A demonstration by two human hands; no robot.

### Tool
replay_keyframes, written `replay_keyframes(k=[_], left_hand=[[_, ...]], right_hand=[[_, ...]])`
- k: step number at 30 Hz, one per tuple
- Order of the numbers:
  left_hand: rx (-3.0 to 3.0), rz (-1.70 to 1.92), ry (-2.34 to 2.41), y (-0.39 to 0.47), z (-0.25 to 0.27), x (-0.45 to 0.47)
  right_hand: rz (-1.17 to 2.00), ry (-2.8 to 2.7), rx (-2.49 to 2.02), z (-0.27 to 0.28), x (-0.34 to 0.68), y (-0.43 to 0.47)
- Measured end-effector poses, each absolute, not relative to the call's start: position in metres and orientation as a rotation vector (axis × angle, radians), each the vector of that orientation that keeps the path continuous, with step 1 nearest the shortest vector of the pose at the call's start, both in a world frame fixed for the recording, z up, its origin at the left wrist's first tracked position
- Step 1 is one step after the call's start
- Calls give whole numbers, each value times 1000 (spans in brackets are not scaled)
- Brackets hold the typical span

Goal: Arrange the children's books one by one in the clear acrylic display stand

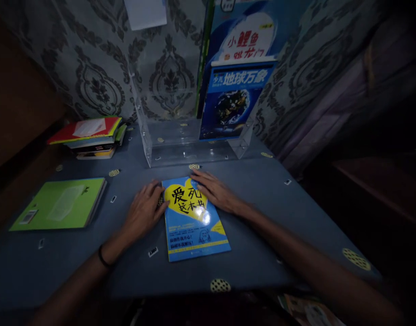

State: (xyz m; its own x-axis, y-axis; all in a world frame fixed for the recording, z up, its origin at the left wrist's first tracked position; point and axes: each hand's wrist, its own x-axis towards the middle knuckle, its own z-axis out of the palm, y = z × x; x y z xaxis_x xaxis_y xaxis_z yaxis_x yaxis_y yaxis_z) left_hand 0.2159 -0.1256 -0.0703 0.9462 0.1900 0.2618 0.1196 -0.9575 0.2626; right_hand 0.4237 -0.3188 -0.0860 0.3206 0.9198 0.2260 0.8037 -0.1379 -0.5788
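Note:
A blue book (194,233) with a yellow heart and black Chinese characters lies flat on the table, slightly turned. My left hand (145,206) rests along its left edge, fingers apart, with the thumb at the edge of the cover. Across the book's upper right corner lies my right hand (216,190), its fingers stretched toward the top edge. Neither hand lifts the book. Behind it stands a clear acrylic book rack (190,156). On the rack's right side, a blue book with a globe (233,106) leans in front of a larger book (245,36).
A green book (63,203) lies at the left on the blue tablecloth (126,276). Farther back is a stack of books with a red one on top (88,127). Patterned wall covering (174,72) borders the back, and purplish fabric (316,117) hangs at the right.

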Motion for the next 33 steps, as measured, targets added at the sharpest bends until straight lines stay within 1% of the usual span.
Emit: replay_keyframes(k=[5, 9, 14, 17, 20, 22, 23, 27, 30, 33], left_hand=[[2890, 292, 13, -134, -67, 250], [2835, 128, -219, -171, -64, 265], [2648, -61, -686, -221, -57, 235], [2656, -119, -771, -230, -54, 219], [2662, -104, -818, -229, -51, 212], [2565, -3, -768, -226, -50, 208], [2496, 82, -666, -224, -51, 206], [2075, 432, -31, -213, -62, 202], [1703, 485, 166, -201, -73, 206], [1496, 475, 249, -190, -79, 211]], right_hand=[[346, -1392, -1801, -85, 432, -320], [377, -1347, -1780, -83, 433, -320], [387, -1376, -1853, -77, 428, -322], [356, -1404, -1894, -76, 425, -321], [289, -1459, -1958, -77, 420, -319], [245, -1490, -2021, -76, 414, -319], [226, -1503, -2052, -76, 410, -320], [166, -1578, -2124, -77, 376, -327], [118, -1554, -2148, -80, 330, -329], [90, -1492, -2158, -81, 283, -327]])
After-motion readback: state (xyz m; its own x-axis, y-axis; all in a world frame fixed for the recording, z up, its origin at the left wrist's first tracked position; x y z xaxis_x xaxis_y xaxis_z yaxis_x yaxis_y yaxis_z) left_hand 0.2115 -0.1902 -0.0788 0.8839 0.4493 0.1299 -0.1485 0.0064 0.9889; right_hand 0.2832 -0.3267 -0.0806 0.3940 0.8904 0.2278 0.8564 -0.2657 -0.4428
